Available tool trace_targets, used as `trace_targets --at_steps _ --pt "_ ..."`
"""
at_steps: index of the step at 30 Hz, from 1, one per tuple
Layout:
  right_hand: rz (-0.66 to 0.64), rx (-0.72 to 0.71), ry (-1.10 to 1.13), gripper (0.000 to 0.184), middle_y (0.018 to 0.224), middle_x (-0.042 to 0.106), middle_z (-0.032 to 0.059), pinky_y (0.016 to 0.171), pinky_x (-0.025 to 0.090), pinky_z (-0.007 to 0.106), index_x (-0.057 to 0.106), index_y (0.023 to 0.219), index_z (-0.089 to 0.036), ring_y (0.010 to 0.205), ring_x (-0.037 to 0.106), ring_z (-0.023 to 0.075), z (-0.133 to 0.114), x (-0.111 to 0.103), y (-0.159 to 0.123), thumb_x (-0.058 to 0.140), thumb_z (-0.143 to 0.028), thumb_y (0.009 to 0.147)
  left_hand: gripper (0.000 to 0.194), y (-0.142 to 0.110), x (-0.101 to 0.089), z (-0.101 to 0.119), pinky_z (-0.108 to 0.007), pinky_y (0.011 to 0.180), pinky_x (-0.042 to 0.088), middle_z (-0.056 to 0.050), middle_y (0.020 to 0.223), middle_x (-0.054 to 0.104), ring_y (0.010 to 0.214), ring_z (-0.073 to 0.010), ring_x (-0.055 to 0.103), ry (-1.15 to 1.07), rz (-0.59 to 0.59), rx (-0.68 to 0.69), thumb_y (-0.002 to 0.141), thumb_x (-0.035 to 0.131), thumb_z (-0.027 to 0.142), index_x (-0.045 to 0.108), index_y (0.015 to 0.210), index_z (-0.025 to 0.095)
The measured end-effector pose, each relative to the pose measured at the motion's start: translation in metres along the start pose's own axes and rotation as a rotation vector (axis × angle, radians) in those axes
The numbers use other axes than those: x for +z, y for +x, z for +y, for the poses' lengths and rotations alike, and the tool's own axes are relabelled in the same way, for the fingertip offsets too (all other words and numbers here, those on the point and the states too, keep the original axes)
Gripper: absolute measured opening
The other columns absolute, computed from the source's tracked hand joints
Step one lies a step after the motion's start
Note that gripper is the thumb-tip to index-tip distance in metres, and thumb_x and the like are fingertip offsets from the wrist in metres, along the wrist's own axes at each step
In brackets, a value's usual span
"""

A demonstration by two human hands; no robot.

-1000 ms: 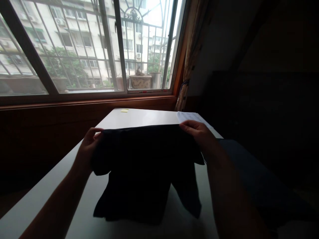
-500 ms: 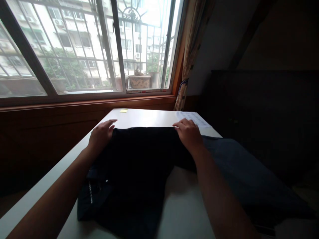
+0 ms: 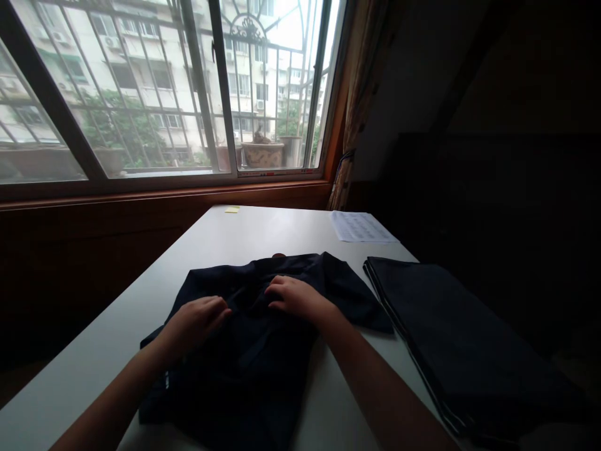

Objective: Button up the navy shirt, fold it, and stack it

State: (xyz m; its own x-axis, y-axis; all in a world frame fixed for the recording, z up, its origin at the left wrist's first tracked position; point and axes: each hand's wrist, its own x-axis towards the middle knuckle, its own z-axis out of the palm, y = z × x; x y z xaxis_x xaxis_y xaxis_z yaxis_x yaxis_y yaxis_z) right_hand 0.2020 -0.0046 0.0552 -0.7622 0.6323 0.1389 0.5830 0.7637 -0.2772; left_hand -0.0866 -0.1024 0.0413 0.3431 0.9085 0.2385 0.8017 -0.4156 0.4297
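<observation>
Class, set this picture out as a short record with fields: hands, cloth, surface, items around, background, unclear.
Hands: left hand and right hand, both at the dark garment, fingers curled
Cloth: dark garment spread unevenly, creased near the hands; folded dark cloth to its right
Surface: white table
Items around: yellow note at far left, printed paper at far right
Background: window, curtain
Unclear: whether the fingers grip the fabric
</observation>
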Motion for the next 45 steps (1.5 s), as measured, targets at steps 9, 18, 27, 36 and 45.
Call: trace_targets --at_steps 9,18,27,36,45 --pt "-0.074 0.205 -0.136 0.026 0.119 0.065 0.0119 0.088 0.052 0.035 0.070 0.114 -0.021 0.112 0.063 0.0278 0.002 0.003 -0.003 0.068 -0.024 0.088 0.046 -0.074 0.025 0.000 -0.045 0.098 0.057 -0.005 0.144 0.056 0.126 -0.0301 0.059 0.253 -0.068 0.046 0.095 0.056 0.043 0.053 0.141 0.038" --pt "-0.245 0.345 -0.235 0.021 0.096 0.074 0.0234 0.072 0.055 0.041 0.078 0.092 -0.009 0.087 0.073 0.0358 -0.037 -0.015 -0.011 0.062 -0.007 0.079 0.048 -0.055 0.012 -0.065 -0.065 0.117 0.027 -0.006 0.148 0.053 0.144 -0.0337 0.039 0.501 -0.080 0.086 0.093 0.051 0.023 0.057 0.139 0.033" --pt "-0.562 -0.282 0.232 0.023 0.096 0.078 -0.0007 0.066 0.048 0.020 0.076 0.107 -0.025 0.082 0.072 0.0163 -0.095 0.000 -0.012 0.066 -0.032 0.088 0.043 0.012 0.000 -0.079 -0.079 0.111 0.013 -0.007 0.162 0.030 0.150 -0.0420 0.017 0.749 -0.022 -0.144 0.086 0.044 0.006 0.072 0.114 0.023" --pt "0.106 -0.057 0.134 0.035 0.137 0.060 0.0091 0.106 0.042 0.038 0.066 0.126 -0.024 0.125 0.054 0.0260 -0.057 0.008 0.000 0.059 -0.020 0.091 0.042 0.071 0.062 -0.058 -0.060 0.109 0.038 -0.019 0.152 0.045 0.143 -0.0389 0.038 0.539 0.059 -0.197 0.092 0.042 0.011 0.063 0.128 0.012" --pt "0.072 0.215 -0.045 0.038 0.134 0.055 0.0074 0.090 0.050 0.037 0.057 0.131 -0.030 0.120 0.052 0.0275 -0.021 0.046 0.006 0.053 -0.024 0.094 0.041 0.076 0.071 -0.063 -0.049 0.115 0.035 -0.015 0.146 0.054 0.142 -0.0347 0.041 0.484 0.137 -0.123 0.094 0.044 0.019 0.064 0.129 0.013"
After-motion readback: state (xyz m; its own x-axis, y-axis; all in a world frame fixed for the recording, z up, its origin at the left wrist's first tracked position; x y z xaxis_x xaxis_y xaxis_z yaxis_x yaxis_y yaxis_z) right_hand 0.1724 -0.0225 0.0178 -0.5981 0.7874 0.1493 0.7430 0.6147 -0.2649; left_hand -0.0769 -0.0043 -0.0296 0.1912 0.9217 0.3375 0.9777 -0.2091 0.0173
